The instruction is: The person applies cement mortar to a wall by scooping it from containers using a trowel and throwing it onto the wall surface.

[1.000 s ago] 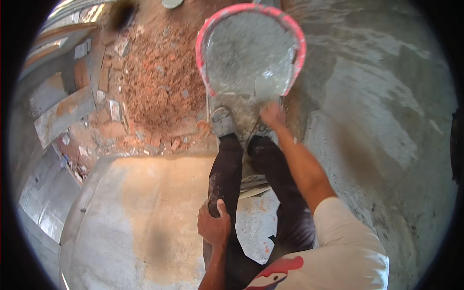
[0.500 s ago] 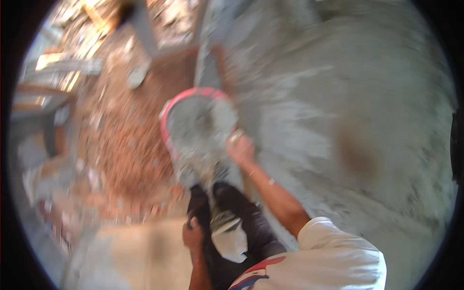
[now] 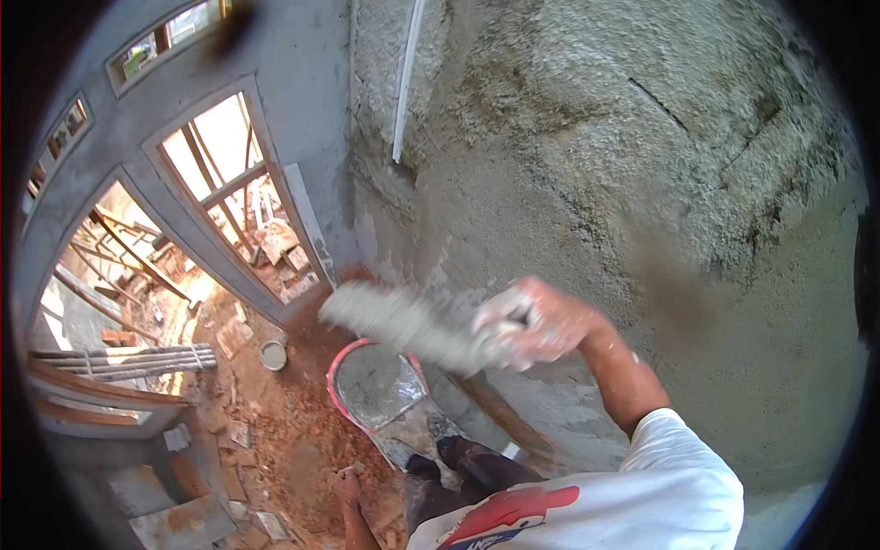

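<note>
My right hand [image 3: 541,325] grips a trowel [image 3: 399,321], blurred by motion and loaded with grey mortar. Wet mortar also coats the fingers. The trowel's blade points left, above a pink-rimmed tub [image 3: 333,380] at my feet. Grey mortar [image 3: 371,383] lies inside that tub. To the right rises a wall [image 3: 568,174], its upper part covered in rough plaster and its lower part smoother. Low beside my leg hangs my left hand [image 3: 348,483], fingers curled; whether anything is inside them is hidden.
A white pipe [image 3: 408,82] runs down the wall. Window and door frames [image 3: 215,188] open on the left, with poles and rubble beyond. A small round container [image 3: 273,356] stands on the reddish, brick-strewn floor [image 3: 302,449]. Bundled poles [image 3: 124,362] lie at the left.
My right hand has risen from beside the tub and moved right and up toward the wall, with the mortar-laden trowel now showing. The view has tilted up, revealing more wall and openings.
</note>
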The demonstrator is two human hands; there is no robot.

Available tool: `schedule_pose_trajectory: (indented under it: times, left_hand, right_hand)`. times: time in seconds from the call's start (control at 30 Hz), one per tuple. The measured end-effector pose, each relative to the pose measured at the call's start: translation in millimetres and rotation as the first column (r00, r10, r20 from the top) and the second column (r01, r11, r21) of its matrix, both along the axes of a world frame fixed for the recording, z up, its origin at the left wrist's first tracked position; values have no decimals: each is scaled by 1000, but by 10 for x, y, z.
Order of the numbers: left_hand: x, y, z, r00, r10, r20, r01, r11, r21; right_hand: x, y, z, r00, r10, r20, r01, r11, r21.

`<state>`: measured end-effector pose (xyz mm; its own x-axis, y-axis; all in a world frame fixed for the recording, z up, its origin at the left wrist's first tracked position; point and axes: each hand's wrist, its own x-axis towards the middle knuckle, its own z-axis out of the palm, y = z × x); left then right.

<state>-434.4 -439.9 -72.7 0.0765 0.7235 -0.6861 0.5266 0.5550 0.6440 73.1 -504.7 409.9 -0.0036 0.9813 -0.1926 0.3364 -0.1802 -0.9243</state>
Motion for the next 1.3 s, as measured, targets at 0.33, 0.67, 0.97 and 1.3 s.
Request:
schedule_pose_trajectory:
  times: [0.33, 0.67, 0.97, 1.3]
  left_hand:
    - [-1523, -1479, -235, 698, -412, -586, 406, 901, -151]
    - [233, -1958, -614, 968, -114, -224, 24, 930, -368]
    - [1013, -1680, -673, 577, -298, -760, 37, 940, -341]
    - [1092, -1717, -691, 624, -217, -751, 27, 966, -258]
  right_hand:
    - [132, -2550, 323, 323, -939, 121, 899, 345, 272]
    - [-555, -1991, -5661, 824, -439, 357, 565, 668, -484]
    - [-1621, -81, -8902, 880, -47, 473, 409, 583, -702]
    - [-1546, 497, -7851, 800, -257, 542, 538, 706, -460]
